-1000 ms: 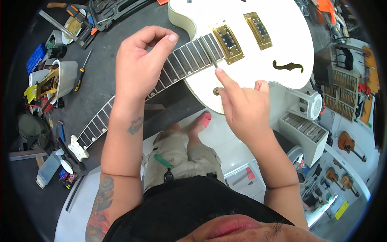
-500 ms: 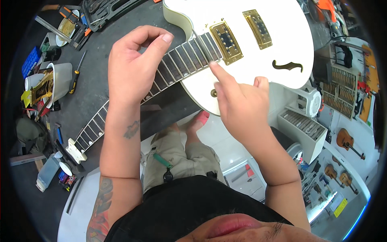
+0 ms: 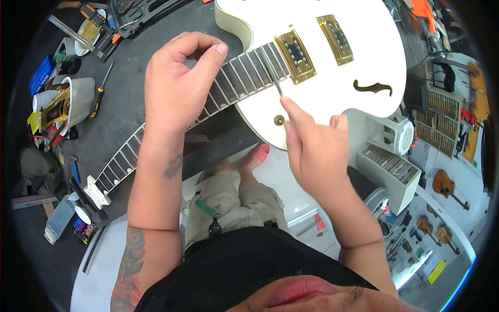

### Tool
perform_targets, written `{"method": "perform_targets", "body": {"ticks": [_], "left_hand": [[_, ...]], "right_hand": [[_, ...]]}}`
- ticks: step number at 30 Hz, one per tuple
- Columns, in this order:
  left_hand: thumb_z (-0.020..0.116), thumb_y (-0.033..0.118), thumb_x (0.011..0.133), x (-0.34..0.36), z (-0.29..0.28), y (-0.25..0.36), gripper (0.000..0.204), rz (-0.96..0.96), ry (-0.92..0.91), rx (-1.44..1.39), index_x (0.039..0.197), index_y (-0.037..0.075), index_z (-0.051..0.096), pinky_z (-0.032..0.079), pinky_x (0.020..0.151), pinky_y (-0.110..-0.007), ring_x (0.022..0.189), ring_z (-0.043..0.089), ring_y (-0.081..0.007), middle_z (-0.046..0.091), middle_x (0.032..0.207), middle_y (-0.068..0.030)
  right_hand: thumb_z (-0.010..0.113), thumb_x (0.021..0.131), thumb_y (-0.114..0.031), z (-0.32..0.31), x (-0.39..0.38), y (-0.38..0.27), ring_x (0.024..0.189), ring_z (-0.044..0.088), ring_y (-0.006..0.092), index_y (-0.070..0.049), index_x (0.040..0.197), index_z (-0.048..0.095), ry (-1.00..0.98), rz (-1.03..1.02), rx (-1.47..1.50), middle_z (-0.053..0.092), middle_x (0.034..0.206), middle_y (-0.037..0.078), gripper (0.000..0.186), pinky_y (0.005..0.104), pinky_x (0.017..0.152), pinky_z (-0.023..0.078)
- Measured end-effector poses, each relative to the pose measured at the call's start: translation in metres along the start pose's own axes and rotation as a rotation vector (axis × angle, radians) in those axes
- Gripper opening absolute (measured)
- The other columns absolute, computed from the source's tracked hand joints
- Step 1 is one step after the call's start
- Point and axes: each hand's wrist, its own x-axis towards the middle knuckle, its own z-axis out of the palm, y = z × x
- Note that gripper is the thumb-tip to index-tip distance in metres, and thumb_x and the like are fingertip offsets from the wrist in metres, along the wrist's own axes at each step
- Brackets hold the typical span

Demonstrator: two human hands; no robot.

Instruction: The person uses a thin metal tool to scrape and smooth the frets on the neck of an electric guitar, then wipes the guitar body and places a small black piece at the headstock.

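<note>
A white electric guitar with gold pickups lies face up on the dark bench, its fretted neck running down to the left. Between the fingers of my right hand is a slim metal file, its index finger stretched along it. The file lies across the last frets, beside the nearer gold pickup. My left hand is over the middle of the neck, fingers curled and thumb close to the index finger. Whatever those fingers hold, if anything, is hidden.
On the bench at left are a screwdriver, a white tub with gold hardware, a clamp and a small hammer. A dark tool case is at the back. A white stool and a box stand at right.
My right hand has drawn back slightly toward me and to the right, exposing more of the file. The left hand has shifted slightly right, still curled; the whole view has shifted a little too.
</note>
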Motion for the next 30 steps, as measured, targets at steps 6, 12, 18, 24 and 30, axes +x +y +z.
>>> {"method": "perform_targets", "body": {"ticks": [6, 12, 18, 24, 30], "left_hand": [[0.079, 0.020, 0.098, 0.002, 0.001, -0.004, 0.023, -0.062, 0.034, -0.028, 0.104, -0.002, 0.081, 0.056, 0.087, -0.031, 0.092, 0.074, -0.0162, 0.079, 0.094, -0.0068], [0.079, 0.022, 0.099, 0.001, 0.003, -0.002, 0.024, -0.033, 0.027, -0.019, 0.105, -0.001, 0.082, 0.055, 0.082, -0.030, 0.087, 0.071, -0.0129, 0.079, 0.090, -0.0052], [0.079, 0.022, 0.099, 0.002, 0.004, -0.013, 0.024, -0.003, 0.068, -0.074, 0.105, -0.001, 0.082, 0.054, 0.079, -0.029, 0.083, 0.068, -0.0093, 0.079, 0.086, -0.0030], [0.079, 0.021, 0.100, 0.002, 0.003, -0.001, 0.023, -0.072, 0.020, -0.076, 0.106, -0.001, 0.082, 0.053, 0.078, -0.027, 0.083, 0.065, -0.0070, 0.077, 0.086, 0.0002], [0.079, 0.021, 0.100, 0.002, 0.001, -0.008, 0.023, -0.003, 0.039, -0.081, 0.105, -0.002, 0.082, 0.052, 0.076, -0.027, 0.081, 0.064, -0.0065, 0.075, 0.084, 0.0012]], "right_hand": [[0.075, 0.101, -0.006, 0.005, 0.012, 0.001, 0.053, 0.048, 0.0240, -0.012, 0.144, 0.072, -0.013, -0.007, 0.027, 0.059, 0.061, 0.002, 0.043, 0.0412, 0.075, 0.034], [0.075, 0.100, -0.005, 0.004, 0.031, 0.003, 0.054, 0.048, 0.0235, -0.012, 0.145, 0.072, 0.036, -0.027, 0.052, 0.060, 0.062, 0.001, 0.046, 0.0412, 0.076, 0.033], [0.077, 0.100, -0.007, 0.004, -0.007, 0.006, 0.052, 0.048, 0.0222, -0.014, 0.146, 0.072, -0.043, 0.005, 0.005, 0.059, 0.061, 0.000, 0.047, 0.0406, 0.075, 0.033], [0.074, 0.100, -0.005, 0.022, 0.038, 0.012, 0.053, 0.046, 0.0233, -0.012, 0.147, 0.071, 0.107, -0.083, 0.040, 0.059, 0.062, 0.001, 0.048, 0.0409, 0.076, 0.034], [0.076, 0.097, -0.011, 0.010, -0.013, 0.010, 0.051, 0.053, 0.0205, -0.013, 0.133, 0.075, 0.067, -0.037, 0.002, 0.058, 0.058, -0.004, 0.036, 0.0426, 0.073, 0.033]]}}
